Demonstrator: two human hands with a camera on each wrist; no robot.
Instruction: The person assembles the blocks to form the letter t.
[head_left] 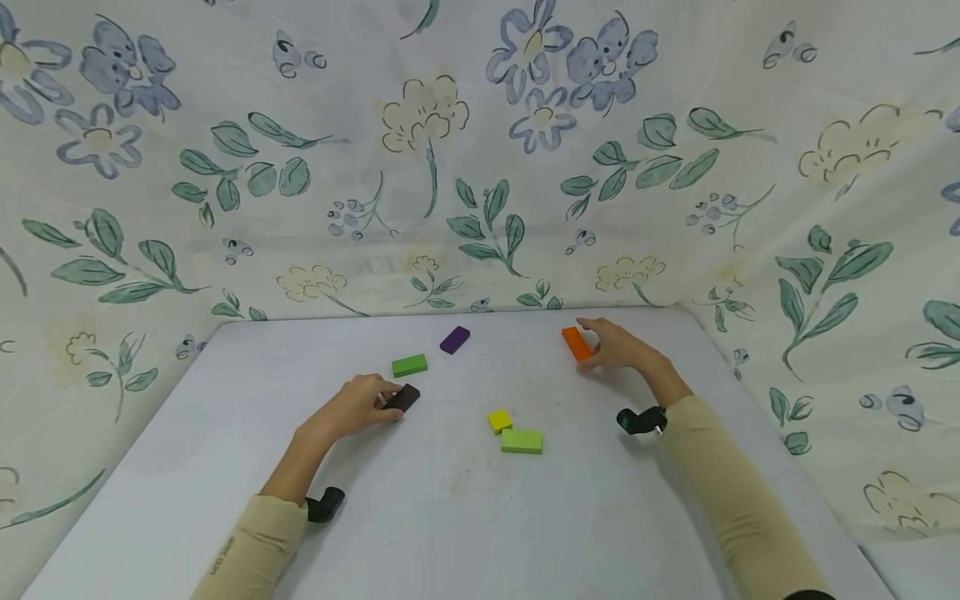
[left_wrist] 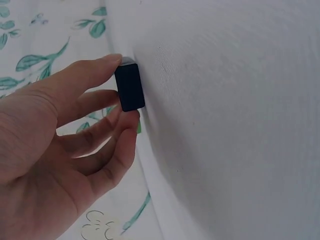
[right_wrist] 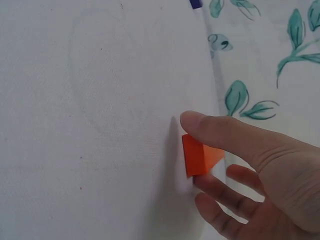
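Note:
A black rectangular block (head_left: 402, 398) is pinched by my left hand (head_left: 358, 407), close over the white table. In the left wrist view, the thumb meets the upper edge of that dark block (left_wrist: 130, 87) and fingertips meet its other side. Toward the table's far right, my right hand (head_left: 617, 345) has its thumb and fingers around an orange block (head_left: 576, 343). The right wrist view shows the orange block (right_wrist: 195, 155) between the thumb above and fingers below, its far part hidden by the hand. Just beyond the black block lies a green block (head_left: 408, 365).
A purple block (head_left: 454, 340) lies near the back edge of the white table (head_left: 450, 533). Nearer the middle, a small yellow block (head_left: 499, 422) sits right at the corner of a light green block (head_left: 522, 442). Flowered cloth (head_left: 420, 250) hangs behind and beside the table.

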